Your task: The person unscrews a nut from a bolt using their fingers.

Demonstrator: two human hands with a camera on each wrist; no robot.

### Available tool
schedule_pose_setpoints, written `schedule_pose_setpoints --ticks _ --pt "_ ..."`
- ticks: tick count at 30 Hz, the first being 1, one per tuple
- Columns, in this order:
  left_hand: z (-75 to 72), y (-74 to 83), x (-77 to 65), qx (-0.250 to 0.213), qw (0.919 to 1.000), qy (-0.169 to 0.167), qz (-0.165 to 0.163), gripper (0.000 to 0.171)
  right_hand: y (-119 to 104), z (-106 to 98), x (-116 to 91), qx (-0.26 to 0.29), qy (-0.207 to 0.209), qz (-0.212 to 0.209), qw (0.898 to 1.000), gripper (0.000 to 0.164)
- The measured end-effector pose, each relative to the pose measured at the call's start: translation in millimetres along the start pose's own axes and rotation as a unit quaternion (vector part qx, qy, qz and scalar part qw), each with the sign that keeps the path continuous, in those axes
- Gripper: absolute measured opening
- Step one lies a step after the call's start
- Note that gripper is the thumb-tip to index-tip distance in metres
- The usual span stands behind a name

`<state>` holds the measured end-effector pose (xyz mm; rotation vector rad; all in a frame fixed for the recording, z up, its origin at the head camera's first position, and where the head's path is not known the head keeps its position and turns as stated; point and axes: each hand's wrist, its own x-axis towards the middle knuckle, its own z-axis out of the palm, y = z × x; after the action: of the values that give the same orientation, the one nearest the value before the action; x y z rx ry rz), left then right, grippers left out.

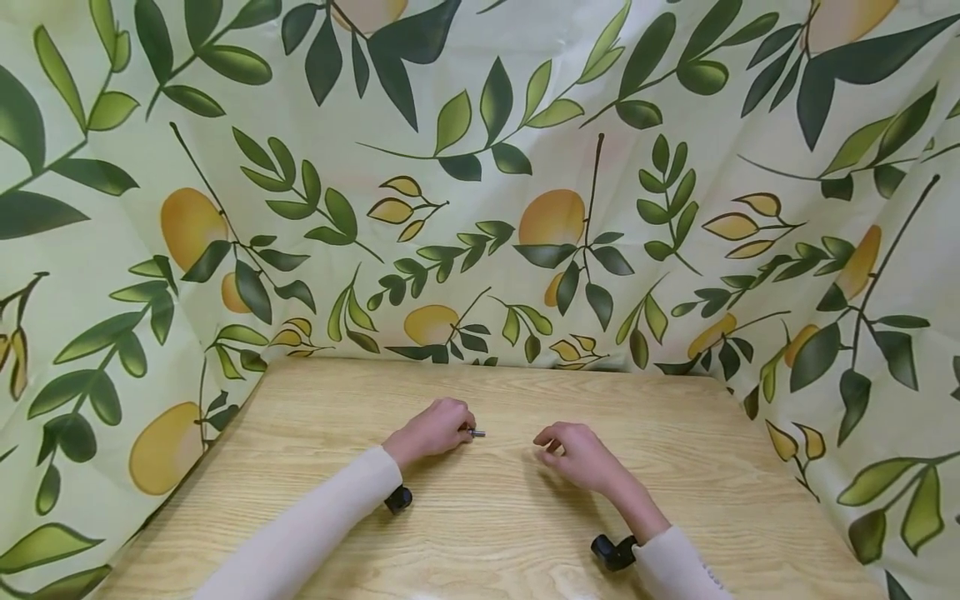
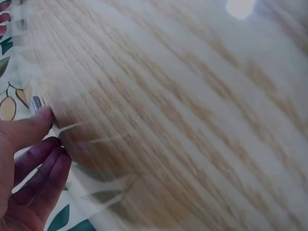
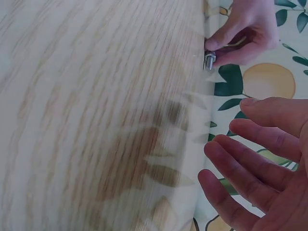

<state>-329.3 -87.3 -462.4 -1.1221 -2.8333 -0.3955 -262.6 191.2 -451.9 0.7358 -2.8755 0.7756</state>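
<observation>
My left hand (image 1: 437, 429) is low over the wooden table, left of the middle. It pinches a small silvery metal bolt (image 1: 477, 433) between thumb and fingers, with the shank pointing right, towards my other hand. From the right wrist, the bolt (image 3: 210, 59) shows a wider collar and a narrower end; the rest is hidden by the fingers. Only a short tip of the bolt (image 2: 36, 102) sticks out past the thumb in the left wrist view. Apart from it, to the right, my right hand (image 1: 576, 454) hovers with spread, loosely bent fingers and holds nothing.
The light wood tabletop (image 1: 510, 533) lies under both hands and has a glossy surface. A cloth (image 1: 480, 208) printed with fruit and leaves hangs behind the table and along both sides. Black wrist cameras (image 1: 613, 552) hang beneath the two wrists.
</observation>
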Motion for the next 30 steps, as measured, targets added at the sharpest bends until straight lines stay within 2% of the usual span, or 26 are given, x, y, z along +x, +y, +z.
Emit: schedule_pose_setpoints --ticks 6,10,13,17,25,30 --pt "2.0 1.2 1.7 -0.001 0.9999 -0.002 -0.011 0.006 -2.9 1.3 -1.4 0.007 0.003 0.003 1.0 0.015" --pt "1.1 1.4 1.0 -0.032 0.9989 -0.003 -0.034 0.005 -4.4 1.0 -2.0 0.015 0.007 0.008 1.0 0.015" --pt "-0.2 0.8 -1.5 -0.06 0.9966 0.012 -0.056 0.005 -5.8 0.0 -1.3 0.022 0.01 0.007 1.0 0.017" --pt "-2.8 -0.4 -7.6 -0.094 0.9923 0.041 -0.07 0.004 -6.6 -3.1 0.0 0.029 0.015 -0.004 0.999 0.018" --pt "-17.4 3.8 -29.0 -0.189 0.9752 0.086 -0.077 0.005 -15.9 -9.6 3.4 0.051 0.024 -0.017 0.998 0.019" --pt "-25.6 16.7 -38.7 -0.225 0.9648 0.111 -0.08 0.006 -26.9 -13.4 5.2 0.07 0.031 -0.023 0.997 0.016"
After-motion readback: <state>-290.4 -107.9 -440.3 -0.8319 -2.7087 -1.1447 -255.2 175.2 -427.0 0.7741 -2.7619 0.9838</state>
